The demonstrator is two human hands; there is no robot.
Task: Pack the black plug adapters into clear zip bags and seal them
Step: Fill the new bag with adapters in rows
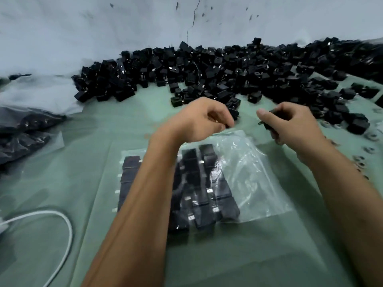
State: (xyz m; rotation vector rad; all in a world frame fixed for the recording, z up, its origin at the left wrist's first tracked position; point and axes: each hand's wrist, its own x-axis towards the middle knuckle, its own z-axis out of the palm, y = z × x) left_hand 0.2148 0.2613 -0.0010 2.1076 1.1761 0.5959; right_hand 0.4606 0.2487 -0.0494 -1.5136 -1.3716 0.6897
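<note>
A: What lies nearest the camera?
B: Two bare forearms, reaching forward over the green tabletop (238,255). The left forearm crosses above the bag (248,179).

A: State of each grip?
B: Left hand (199,121): fingers curled downward, fingertips close together above the far edge of the bag. Whether they pinch the bag mouth cannot be told. Right hand (294,125): fingers and thumb curled round one adapter (269,123), held just above the tabletop, beside the bag's far right corner. A metal prong shows at its left side.

A: Contents of the bag?
B: The bag is clear and lies flat on the tabletop. It holds black adapters in rows (205,189), packed side by side, filling the left and middle part. The right part is loose crumpled film with nothing in it. The forearm hides some of the rows.

A: Other containers?
B: At the left edge, filled bags (24,129) with dark contents lie in a stack. A sheet of white film (41,94) lies behind them.

A: Loose stock?
B: A large pile (207,73) of black adapters runs across the far side of the tabletop, from left of centre to the right edge.

A: Remaining items?
B: A white cable (66,222) loops at the lower left. Small ring-shaped parts (371,135) lie scattered along the right edge.

A: Room?
B: A pale wall (124,27), marked and cracked, stands directly behind the pile.
</note>
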